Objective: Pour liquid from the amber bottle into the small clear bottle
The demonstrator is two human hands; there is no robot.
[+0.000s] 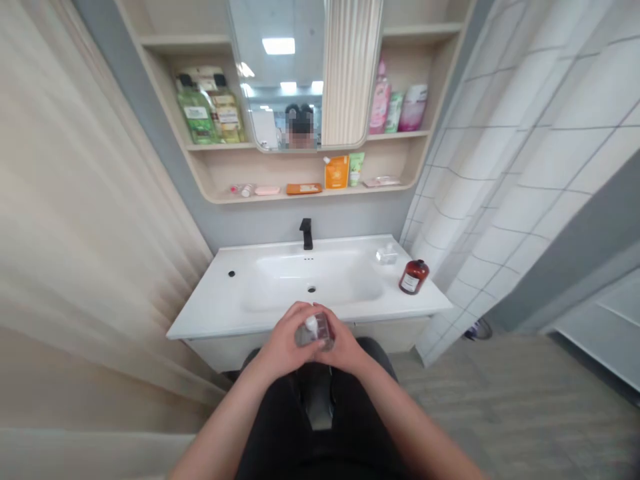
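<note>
Both my hands meet in front of the sink's front edge, around a small clear bottle (pixel 327 331) with a white top (pixel 312 325). My left hand (pixel 287 340) wraps its left side, thumb across the front. The fingers of my right hand (pixel 343 343) close round the other side. The bottle's lower part is partly hidden by my hands. On the right of the white washbasin counter (pixel 210 310) stands a brown bottle (pixel 415 276) with a white label. Behind it lies a small clear item with a white part (pixel 387 254), its kind hard to make out.
A black faucet (pixel 307 233) rises behind the basin. A small round black thing (pixel 231 273) is on the counter's left. Above hangs a mirrored cabinet (pixel 215 197) holding bottles, tubes and an orange pouch (pixel 337 173). Curtains (pixel 125 220) flank the left, a checked curtain (pixel 465 200) the right.
</note>
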